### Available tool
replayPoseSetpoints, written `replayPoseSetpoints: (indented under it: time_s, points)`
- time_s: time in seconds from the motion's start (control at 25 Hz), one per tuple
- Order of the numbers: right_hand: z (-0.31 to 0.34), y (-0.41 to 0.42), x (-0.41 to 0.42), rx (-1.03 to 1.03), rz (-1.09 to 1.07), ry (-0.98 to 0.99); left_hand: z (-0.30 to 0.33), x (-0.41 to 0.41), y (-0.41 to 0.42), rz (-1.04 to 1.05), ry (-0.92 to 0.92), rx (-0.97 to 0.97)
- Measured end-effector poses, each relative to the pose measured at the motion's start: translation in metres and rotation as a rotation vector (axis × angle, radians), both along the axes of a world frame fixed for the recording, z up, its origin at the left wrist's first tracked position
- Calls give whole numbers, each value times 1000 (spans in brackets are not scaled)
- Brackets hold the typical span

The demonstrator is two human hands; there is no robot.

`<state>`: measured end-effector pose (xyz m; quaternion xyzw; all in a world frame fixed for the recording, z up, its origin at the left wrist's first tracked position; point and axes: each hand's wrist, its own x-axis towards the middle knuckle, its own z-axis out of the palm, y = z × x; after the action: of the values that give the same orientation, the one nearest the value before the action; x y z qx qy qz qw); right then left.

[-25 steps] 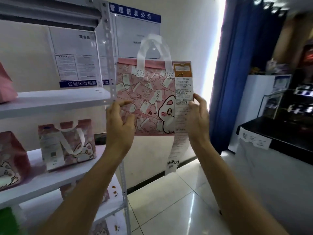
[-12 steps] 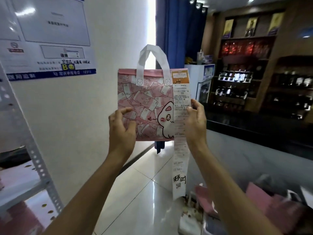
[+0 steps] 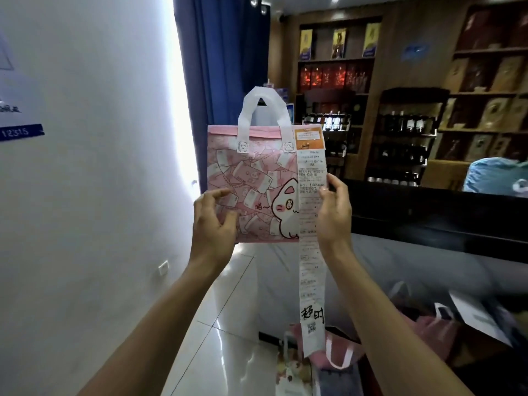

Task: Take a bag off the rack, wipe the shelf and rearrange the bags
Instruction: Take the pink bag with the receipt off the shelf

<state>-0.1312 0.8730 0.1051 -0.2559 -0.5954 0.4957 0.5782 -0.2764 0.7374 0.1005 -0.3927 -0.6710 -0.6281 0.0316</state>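
Note:
I hold a pink bag [image 3: 251, 178] up at chest height in front of me. It has white handles and a cartoon cat print. A long white receipt [image 3: 310, 252] is stuck to its right edge and hangs far below it. My left hand [image 3: 213, 221] grips the bag's lower left side. My right hand [image 3: 334, 212] grips its right side over the receipt. The rack and its shelves are out of view.
A white wall [image 3: 85, 167] runs along the left, with a blue curtain [image 3: 223, 67] beyond it. A dark counter [image 3: 428, 218] stands on the right before wooden shelves of bottles [image 3: 400, 124]. More pink bags [image 3: 343, 355] lie low on the right. Glossy tile floor [image 3: 228, 324] stretches ahead.
My view has swung right with the bag, away from the rack, which has left the frame. Both hands keep the same hold on the bag.

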Motion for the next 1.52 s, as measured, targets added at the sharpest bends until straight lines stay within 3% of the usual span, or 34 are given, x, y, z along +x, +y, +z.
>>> replayPoseSetpoints:
  time_s: [0.36, 0.6, 1.12, 1.52]
  points:
    - [-29, 87, -34, -11, -170, 13, -25, -58, 112, -202, -20, -147]
    - [-54, 164, -55, -38, -209, -6, -44, -82, 193, -189, -28, -172]
    - [-98, 369, -99, -122, -198, 42, -74, -124, 386, -210, -76, -298]
    - [-128, 443, -133, -173, -78, 25, -104, -167, 460, -200, -150, -287]
